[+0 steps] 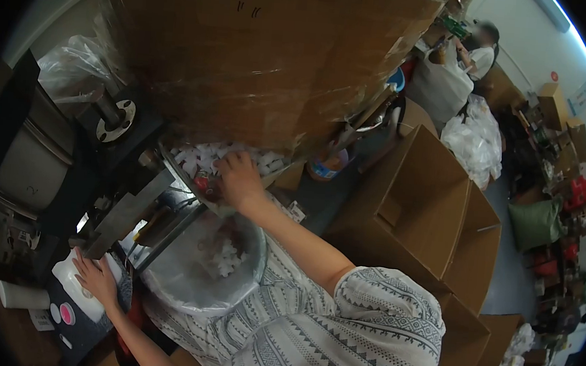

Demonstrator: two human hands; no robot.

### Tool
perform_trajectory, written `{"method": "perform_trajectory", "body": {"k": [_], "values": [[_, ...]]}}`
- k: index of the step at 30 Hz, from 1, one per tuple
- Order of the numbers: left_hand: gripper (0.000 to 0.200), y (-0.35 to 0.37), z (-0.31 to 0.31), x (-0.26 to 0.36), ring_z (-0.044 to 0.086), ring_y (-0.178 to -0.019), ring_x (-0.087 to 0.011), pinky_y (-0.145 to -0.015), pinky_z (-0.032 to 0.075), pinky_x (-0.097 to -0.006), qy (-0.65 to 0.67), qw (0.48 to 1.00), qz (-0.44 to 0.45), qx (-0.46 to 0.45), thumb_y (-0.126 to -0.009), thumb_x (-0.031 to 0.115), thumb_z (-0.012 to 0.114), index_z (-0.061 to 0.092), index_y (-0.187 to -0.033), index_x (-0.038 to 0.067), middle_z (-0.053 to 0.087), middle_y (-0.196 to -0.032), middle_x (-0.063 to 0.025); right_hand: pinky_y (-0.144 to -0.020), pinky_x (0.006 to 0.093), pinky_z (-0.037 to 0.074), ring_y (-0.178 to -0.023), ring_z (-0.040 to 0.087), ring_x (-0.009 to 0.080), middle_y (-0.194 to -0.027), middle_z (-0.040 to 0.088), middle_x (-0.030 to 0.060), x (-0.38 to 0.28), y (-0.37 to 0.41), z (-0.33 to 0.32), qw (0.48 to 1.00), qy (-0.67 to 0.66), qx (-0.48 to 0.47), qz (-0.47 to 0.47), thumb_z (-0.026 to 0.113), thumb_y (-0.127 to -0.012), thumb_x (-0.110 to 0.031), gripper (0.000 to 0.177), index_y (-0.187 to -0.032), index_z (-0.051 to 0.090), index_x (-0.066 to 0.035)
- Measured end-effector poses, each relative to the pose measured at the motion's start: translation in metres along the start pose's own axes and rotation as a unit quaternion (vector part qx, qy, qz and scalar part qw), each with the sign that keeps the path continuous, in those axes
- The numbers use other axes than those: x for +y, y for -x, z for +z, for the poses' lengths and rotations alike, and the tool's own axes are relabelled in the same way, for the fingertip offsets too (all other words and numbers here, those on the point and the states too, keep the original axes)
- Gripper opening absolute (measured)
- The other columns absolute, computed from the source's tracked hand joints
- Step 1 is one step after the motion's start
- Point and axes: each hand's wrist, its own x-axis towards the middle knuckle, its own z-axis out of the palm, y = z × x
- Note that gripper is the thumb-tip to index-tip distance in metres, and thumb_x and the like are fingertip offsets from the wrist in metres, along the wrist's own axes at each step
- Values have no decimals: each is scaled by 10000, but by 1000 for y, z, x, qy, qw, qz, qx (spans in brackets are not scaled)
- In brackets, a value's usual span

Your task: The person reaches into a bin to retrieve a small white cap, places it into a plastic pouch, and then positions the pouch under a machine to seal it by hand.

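My right hand (239,180) reaches into an open bin (171,158) of small white pieces (195,158). Its fingers look slightly apart and bent down among the pieces; the tips are partly hidden. Something red (202,183) lies beside that hand in the bin. My left hand (96,279) rests with fingers spread on a white, cloth-like pad (69,277), close to a metal bar (125,214) of the machine. Below the bin, in front of my body, a clear plastic-lined tub (161,286) holds some white pieces (226,259).
A big taped carton (261,63) stands just beyond the bin. Open cardboard boxes (407,213) line my right side. A white cup (22,296) and a pink round item (67,314) are near my left hand. Another person (480,57) is at the back right.
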Motion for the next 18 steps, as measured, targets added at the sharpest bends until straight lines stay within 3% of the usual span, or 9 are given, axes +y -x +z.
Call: {"method": "perform_trajectory", "body": {"k": [18], "values": [[605, 16, -22, 18, 250, -1396, -353, -1115, 166, -547, 87, 995, 13, 53, -951, 464, 416, 354, -1431, 100, 361, -1474, -131, -931, 407, 420, -1097, 452, 319, -1089, 543, 89, -1, 3, -2, 999, -33, 5, 12, 708, -677, -88, 392, -1058, 620, -83]]}}
